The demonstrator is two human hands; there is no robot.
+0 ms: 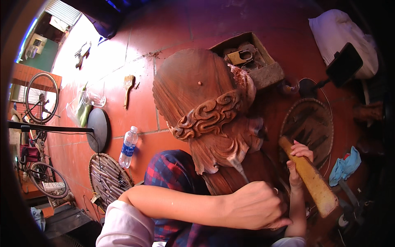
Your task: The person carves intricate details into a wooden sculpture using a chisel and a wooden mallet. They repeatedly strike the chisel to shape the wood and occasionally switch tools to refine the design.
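Carved wooden piece (193, 82), reddish brown, with a broad, scallop-edged disc above a band of scrolled relief; it lies just ahead of a knee in plaid cloth (175, 168), over the red tiled floor (144, 96), its lower part running toward the person's hands. Left hand (257, 203): the forearm crosses from the lower left, and the fingers are curled into a fist close to the lower wood. A slim greyish shaft (243, 175) shows between this fist and the carving; from where I stand, I cannot tell whether the fist grips it. Right hand (298, 162): the fingers wrap around a yellow wooden bar (312, 181), thumb on the near side, the bar slanting down to the right of the fist. Surroundings: beyond the carving, an open box (267, 76) of odds and ends; to the left, a flat brush (128, 86), an upright water bottle (128, 148) and a round basket (125, 175) full of slender rods; to the right, a shallow round tray (288, 117) and a crumpled blue cloth (345, 165).
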